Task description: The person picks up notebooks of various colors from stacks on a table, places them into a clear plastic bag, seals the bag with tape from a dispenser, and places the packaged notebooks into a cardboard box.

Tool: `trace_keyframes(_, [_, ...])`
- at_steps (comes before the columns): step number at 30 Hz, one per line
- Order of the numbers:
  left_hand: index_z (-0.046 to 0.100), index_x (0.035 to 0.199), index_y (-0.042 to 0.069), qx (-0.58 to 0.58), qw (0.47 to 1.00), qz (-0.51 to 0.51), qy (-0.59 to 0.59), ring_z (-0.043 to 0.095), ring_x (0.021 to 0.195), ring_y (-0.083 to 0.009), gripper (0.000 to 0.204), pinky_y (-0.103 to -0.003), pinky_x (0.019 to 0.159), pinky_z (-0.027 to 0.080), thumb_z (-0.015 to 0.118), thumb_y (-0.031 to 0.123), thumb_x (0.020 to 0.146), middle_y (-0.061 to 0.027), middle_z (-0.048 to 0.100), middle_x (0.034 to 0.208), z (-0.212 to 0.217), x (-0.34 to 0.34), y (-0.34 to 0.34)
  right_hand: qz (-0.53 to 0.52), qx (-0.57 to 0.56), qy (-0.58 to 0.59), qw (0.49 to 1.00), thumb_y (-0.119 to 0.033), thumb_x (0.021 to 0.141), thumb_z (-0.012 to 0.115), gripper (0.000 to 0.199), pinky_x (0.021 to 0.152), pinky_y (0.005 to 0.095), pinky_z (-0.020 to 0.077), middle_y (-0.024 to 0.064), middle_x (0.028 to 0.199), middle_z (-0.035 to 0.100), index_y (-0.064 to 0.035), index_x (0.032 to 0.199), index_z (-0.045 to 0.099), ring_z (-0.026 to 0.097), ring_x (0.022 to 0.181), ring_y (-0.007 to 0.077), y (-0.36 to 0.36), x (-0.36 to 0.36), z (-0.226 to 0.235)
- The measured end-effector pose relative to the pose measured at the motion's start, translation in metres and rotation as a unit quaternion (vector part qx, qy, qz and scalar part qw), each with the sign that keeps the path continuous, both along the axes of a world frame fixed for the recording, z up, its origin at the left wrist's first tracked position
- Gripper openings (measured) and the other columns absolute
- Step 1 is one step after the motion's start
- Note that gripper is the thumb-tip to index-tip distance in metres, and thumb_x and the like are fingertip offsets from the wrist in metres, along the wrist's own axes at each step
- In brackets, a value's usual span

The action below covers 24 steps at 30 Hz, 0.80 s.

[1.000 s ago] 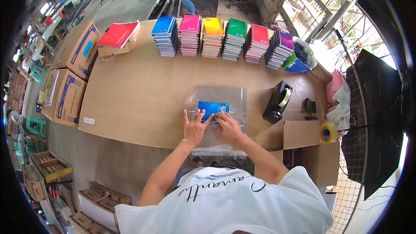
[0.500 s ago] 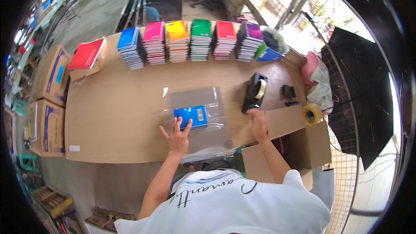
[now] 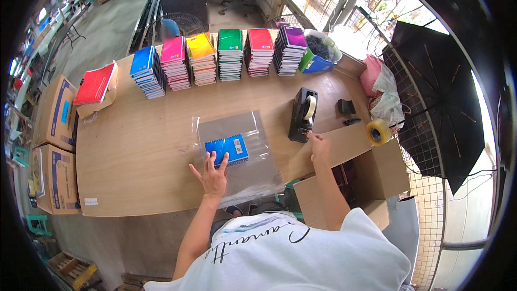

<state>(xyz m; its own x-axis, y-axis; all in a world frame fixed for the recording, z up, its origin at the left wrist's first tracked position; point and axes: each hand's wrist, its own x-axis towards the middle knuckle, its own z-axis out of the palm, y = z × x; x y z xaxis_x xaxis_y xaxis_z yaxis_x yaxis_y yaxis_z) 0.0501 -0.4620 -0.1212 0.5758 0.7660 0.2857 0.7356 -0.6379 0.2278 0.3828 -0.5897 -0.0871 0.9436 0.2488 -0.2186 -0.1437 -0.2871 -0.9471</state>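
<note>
Taking the blue notebook (image 3: pixel 226 146) as the clock's centre, two cardboard boxes (image 3: pixel 60 178) sit one behind the other near nine o'clock, at the left end of the table (image 3: pixel 140 151). A red book (image 3: pixel 95 83) lies at ten. Along the far edge come the blue stack (image 3: pixel 146 73) at half past ten, the pink stack (image 3: pixel 175 64) at eleven and the yellow stack (image 3: pixel 201 59) at half past eleven.

The left hand (image 3: pixel 215 179) reaches in from between six and seven, fingers spread and open, their tips resting on the notebook's near part. The notebook lies slightly turned on the clear plastic (image 3: pixel 256 167), which is spread flat on the table.

Past it stand the green stack (image 3: pixel 230 56) at twelve, the red stack (image 3: pixel 259 54) before one and the purple stack (image 3: pixel 291 48) at one. The black tape dispenser (image 3: pixel 303 116) is at two. At three, the right hand (image 3: pixel 320 148) has its fingers bent at the dispenser's near end; whether they grip tape, I cannot tell.

A blue and green bin (image 3: pixel 319 66) stands at half past one, an open carton (image 3: pixel 388 183) at half past three, a tape roll (image 3: pixel 378 131) just before three.
</note>
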Motion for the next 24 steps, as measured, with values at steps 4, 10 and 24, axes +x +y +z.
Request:
trace_keyframes(4, [0.051, 0.132, 0.037, 0.02, 1.0, -0.004, -0.004, 0.038, 0.134, -0.0243, 0.062, -0.072, 0.105, 0.003, 0.071, 0.022, 0.075, -0.0062, 0.045, 0.137, -0.006, 0.0, 0.001, -0.027, 0.153, 0.275, 0.949, -0.022, 0.084, 0.073, 0.02, 0.054, 0.0312, 0.0472, 0.0035, 0.069, 0.058, -0.0042, 0.083, 0.064, 0.054, 0.058, 0.0153, -0.011, -0.004, -0.055])
trace_keyframes(10, [0.054, 0.13, 0.038, 0.003, 1.0, 0.006, -0.014, 0.043, 0.13, -0.021, 0.05, -0.074, 0.102, 0.008, 0.054, 0.013, 0.087, -0.0037, 0.049, 0.135, 0.0, -0.002, 0.001, 0.029, 0.305, 0.304, 0.902, -0.013, 0.09, 0.064, 0.01, 0.051, 0.0229, 0.0501, 0.0021, 0.069, 0.059, -0.0052, 0.084, 0.062, 0.056, 0.057, 0.0106, 0.04, -0.088, -0.018])
trace_keyframes(24, [0.04, 0.139, 0.041, -0.055, 0.988, 0.001, -0.143, 0.043, 0.129, -0.0218, 0.055, -0.073, 0.104, 0.005, 0.057, 0.024, 0.089, -0.0034, 0.047, 0.136, -0.019, -0.009, 0.006, 0.539, -0.23, -0.187, 0.788, -0.023, 0.073, 0.081, 0.121, 0.074, 0.0433, 0.0515, 0.0191, 0.081, 0.066, -0.0069, 0.148, -0.013, 0.066, 0.077, 0.0367, 0.135, -0.154, -0.021])
